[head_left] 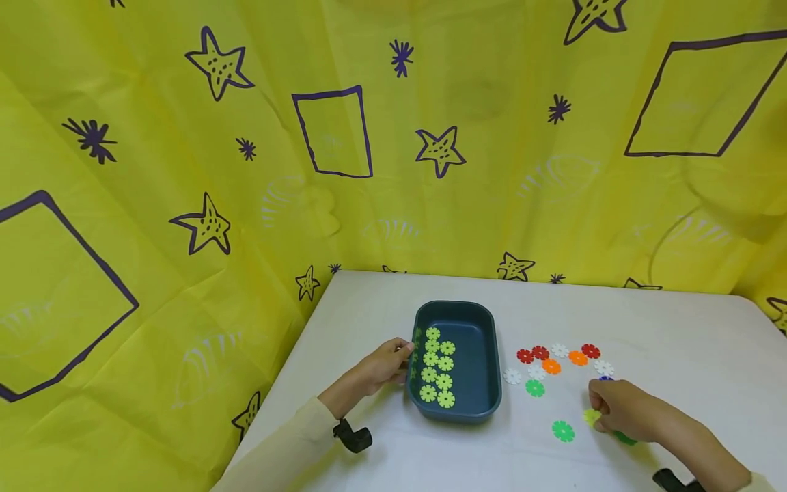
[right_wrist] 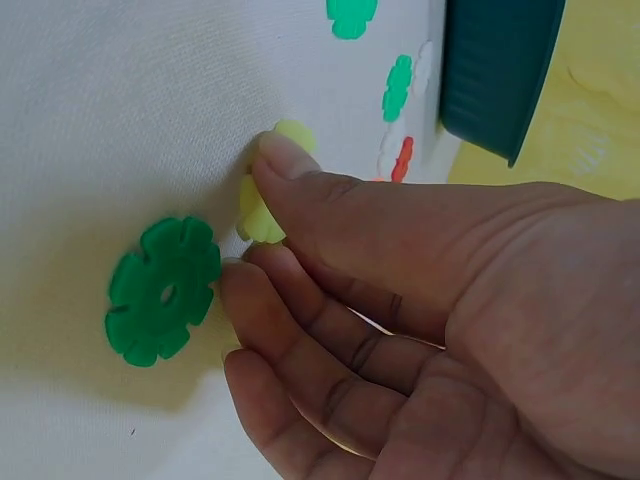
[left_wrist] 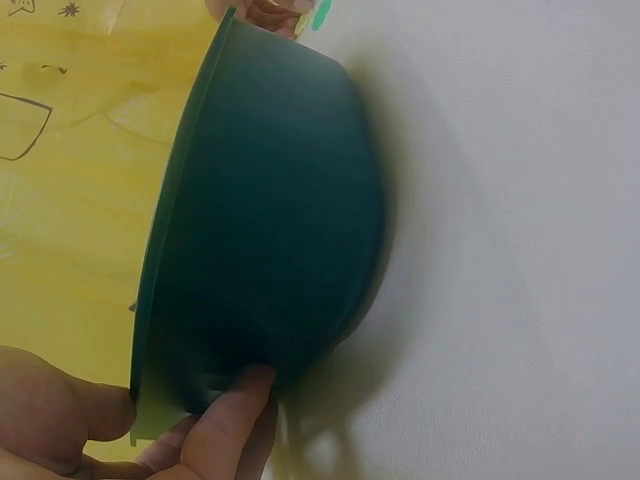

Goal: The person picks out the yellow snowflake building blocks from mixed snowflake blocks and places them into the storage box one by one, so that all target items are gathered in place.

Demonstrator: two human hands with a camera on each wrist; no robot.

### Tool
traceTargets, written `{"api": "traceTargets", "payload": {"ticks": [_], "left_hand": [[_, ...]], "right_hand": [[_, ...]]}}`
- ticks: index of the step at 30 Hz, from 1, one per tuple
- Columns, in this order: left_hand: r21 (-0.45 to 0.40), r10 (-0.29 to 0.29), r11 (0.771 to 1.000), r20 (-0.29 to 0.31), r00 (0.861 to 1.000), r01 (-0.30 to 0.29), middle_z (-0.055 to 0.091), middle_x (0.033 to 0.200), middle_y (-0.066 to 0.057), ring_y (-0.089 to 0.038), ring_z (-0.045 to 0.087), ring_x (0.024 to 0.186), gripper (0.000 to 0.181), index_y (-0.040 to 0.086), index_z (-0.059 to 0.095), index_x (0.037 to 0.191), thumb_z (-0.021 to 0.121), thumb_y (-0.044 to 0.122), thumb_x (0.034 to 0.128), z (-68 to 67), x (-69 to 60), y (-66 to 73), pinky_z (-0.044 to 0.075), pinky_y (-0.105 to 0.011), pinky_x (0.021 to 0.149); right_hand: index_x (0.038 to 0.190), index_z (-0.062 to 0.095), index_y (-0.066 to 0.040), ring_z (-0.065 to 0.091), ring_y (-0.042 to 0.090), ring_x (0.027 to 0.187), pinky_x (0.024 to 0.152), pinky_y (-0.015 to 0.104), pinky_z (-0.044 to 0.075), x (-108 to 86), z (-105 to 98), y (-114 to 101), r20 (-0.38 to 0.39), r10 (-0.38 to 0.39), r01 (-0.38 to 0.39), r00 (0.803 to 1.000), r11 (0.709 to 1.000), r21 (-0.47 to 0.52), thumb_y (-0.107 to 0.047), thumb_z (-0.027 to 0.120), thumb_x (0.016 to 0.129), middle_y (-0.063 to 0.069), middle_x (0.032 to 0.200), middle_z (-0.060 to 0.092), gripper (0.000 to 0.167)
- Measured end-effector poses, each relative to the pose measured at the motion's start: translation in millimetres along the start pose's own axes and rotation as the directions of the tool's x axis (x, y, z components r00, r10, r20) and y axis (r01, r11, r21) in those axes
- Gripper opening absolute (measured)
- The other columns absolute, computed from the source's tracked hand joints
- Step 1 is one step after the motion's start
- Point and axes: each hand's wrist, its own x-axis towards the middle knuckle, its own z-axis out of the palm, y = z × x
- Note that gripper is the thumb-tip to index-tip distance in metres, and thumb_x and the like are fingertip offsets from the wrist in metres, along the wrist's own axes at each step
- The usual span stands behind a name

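A dark teal tray (head_left: 455, 414) stands on the table, with several yellow-green flower-shaped interlocking discs (head_left: 444, 381) along its left half. My left hand (head_left: 382, 363) holds the tray's left side; in the left wrist view its thumb is at the rim and its fingers (left_wrist: 235, 415) touch the outer wall. Right of the tray, my right hand (head_left: 630, 408) pinches a yellow disc (right_wrist: 262, 212) at the tabletop, thumb over its face. Beside those fingertips lies a dark green disc (right_wrist: 165, 290), partly covered by the hand in the head view.
Loose discs lie between tray and right hand: red (head_left: 540, 352), orange (head_left: 551, 367), white (head_left: 512, 376), light green (head_left: 562, 431) and a mostly hidden blue one (head_left: 606, 378). A yellow curtain (head_left: 381, 225) with drawn stars borders the white table (head_left: 369, 294) behind and at left.
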Motion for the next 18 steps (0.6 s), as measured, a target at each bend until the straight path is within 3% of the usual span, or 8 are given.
{"api": "traceTargets", "payload": {"ticks": [13, 18], "left_hand": [[0.01, -0.003, 1.0, 0.0, 1.0, 0.003, 0.062, 0.125, -0.017, -0.026, 0.064, 0.113, 0.033, -0.002, 0.054, 0.13, 0.045, 0.026, 0.1154, -0.6, -0.2, 0.2, 0.058, -0.042, 0.095], [0.011, 0.0, 1.0, 0.003, 1.0, 0.0, 0.062, 0.126, -0.017, -0.027, 0.064, 0.114, 0.033, -0.002, 0.054, 0.131, 0.045, 0.026, 0.1154, -0.7, -0.6, 1.0, 0.058, -0.043, 0.096]], "right_hand": [[0.095, 0.054, -0.009, 0.048, 0.019, 0.077, 0.064, 0.026, 0.036, 3.2, -4, 8, 0.054, 0.06, -0.066, 0.997, 0.991, 0.121, -0.009, 0.085, 0.087, 0.003, 0.079, 0.049, 0.032], [0.096, 0.061, -0.009, 0.048, 0.018, 0.078, 0.065, 0.025, 0.039, 3.8, -3, 12, 0.017, 0.024, -0.025, 1.0, 0.994, 0.106, -0.008, 0.08, 0.092, 0.001, 0.082, 0.052, 0.019]]}}
